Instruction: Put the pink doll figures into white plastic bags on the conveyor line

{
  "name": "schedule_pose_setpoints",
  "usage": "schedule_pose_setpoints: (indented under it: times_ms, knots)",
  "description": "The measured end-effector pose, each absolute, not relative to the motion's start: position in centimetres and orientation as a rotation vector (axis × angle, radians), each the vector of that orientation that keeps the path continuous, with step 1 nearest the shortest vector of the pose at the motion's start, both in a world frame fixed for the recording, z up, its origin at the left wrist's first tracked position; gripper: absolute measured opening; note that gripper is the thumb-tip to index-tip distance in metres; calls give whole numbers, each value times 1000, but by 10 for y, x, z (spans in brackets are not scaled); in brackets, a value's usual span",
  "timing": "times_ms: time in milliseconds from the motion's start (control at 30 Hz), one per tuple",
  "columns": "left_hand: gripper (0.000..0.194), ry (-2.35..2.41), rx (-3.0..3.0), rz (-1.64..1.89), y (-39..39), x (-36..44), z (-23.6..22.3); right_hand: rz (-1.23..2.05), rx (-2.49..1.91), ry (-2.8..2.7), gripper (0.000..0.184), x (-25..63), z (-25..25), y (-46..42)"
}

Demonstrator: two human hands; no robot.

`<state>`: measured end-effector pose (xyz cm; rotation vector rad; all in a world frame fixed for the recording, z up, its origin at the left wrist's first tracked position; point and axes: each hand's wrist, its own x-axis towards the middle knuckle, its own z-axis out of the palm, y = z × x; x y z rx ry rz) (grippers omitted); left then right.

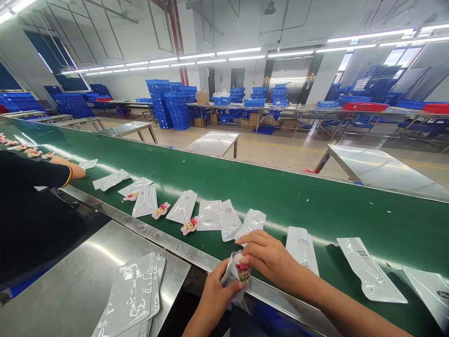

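Note:
My left hand (216, 291) is closed around a white plastic pouch (228, 274) whose mouth faces up, just over the near rim of the belt. In the pouch's opening sits a small toy figure (242, 270) with a red top and a tan face. The fingers of my right hand (270, 256) are closed on its upper side; its lower part is hidden by the pouch. On the green conveyor belt (280, 196) lie several flat pouches (209, 215) and, close to my hands, a similar pink-eared toy figure (190, 226).
A stack of pouches (131, 295) lies on the steel table (63, 276) at lower left. A co-worker's arm (35, 171) reaches onto the belt at far left, near a row of toy figures (31, 152). Steel side tables (213, 142) and blue crates (177, 107) stand beyond.

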<state>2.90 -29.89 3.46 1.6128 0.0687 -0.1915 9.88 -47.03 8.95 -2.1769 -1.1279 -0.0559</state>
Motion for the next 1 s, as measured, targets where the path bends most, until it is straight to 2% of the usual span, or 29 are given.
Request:
schedule_pose_setpoints:
  times_ms: [67,167,300,467,600,667,767,833,933,1000]
  knots:
    - [40,83,1568,-159,-304,31,35,-59,-2175,-1246,23,95,88,-475]
    - [38,124,1548,-149,-314,34,33,116,-2253,-1238,36,87,84,-482]
    - [38,69,1495,-245,-330,39,38,256,-2203,-1100,35,78,88,-492]
    - [55,-186,1344,-412,-329,53,40,311,-2063,-918,37,100,84,-534]
    - [50,-72,1583,-177,-300,62,28,152,-2417,-684,43,143,52,-580]
    - [44,21,1677,-95,-285,61,23,-44,-2626,-653,38,160,43,-585]
    - [41,153,1718,15,-270,56,17,-441,-2732,-759,29,170,46,-554]
    - [40,224,1726,112,-264,52,15,-540,-2665,-1015,31,170,51,-513]
    - [38,247,1754,176,-257,46,13,-297,-2625,-1454,26,168,44,-447]
    - [37,251,1779,161,-252,43,12,-108,-2710,-1527,22,172,31,-415]
